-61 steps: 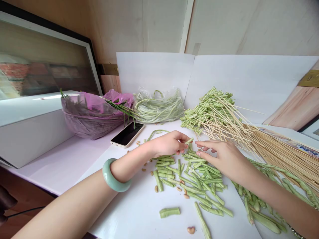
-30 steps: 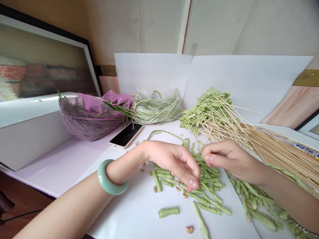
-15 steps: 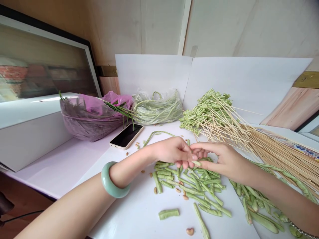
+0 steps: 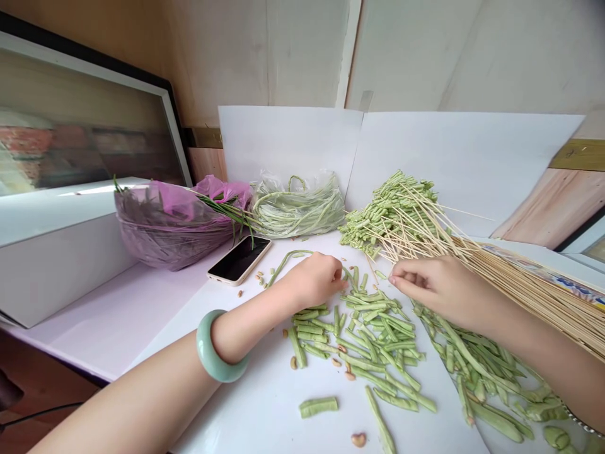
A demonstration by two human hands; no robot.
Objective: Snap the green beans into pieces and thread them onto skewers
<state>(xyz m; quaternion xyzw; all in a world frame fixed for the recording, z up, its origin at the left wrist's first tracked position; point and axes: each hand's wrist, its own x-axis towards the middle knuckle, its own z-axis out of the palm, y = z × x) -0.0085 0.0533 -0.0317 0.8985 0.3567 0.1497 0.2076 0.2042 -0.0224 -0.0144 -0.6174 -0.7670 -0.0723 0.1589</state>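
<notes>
My left hand (image 4: 317, 277) hovers over the left part of a heap of cut green bean pieces (image 4: 378, 328), its fingers curled closed; what they hold, if anything, is hidden. A long green bean (image 4: 288, 257) curves across the white sheet and passes behind that hand. To the right, my right hand (image 4: 425, 280) has its fingertips pinched together, and nothing shows clearly between them. Beside those fingertips is a small green piece (image 4: 380, 275). Longer beans (image 4: 491, 378) lie under and beyond my right forearm.
At the back right, thin wooden skewers (image 4: 534, 284) lie by a pile of skewered beans (image 4: 392, 208). A clear bag of long beans (image 4: 300, 208), a purple bag of greens (image 4: 174, 227) and a phone (image 4: 240, 260) are further left. Brown seeds (image 4: 358, 439) dot the white sheet (image 4: 255, 410).
My hands have moved apart, the left one leftward and the right one rightward. The pale bean piece that showed between them no longer shows there.
</notes>
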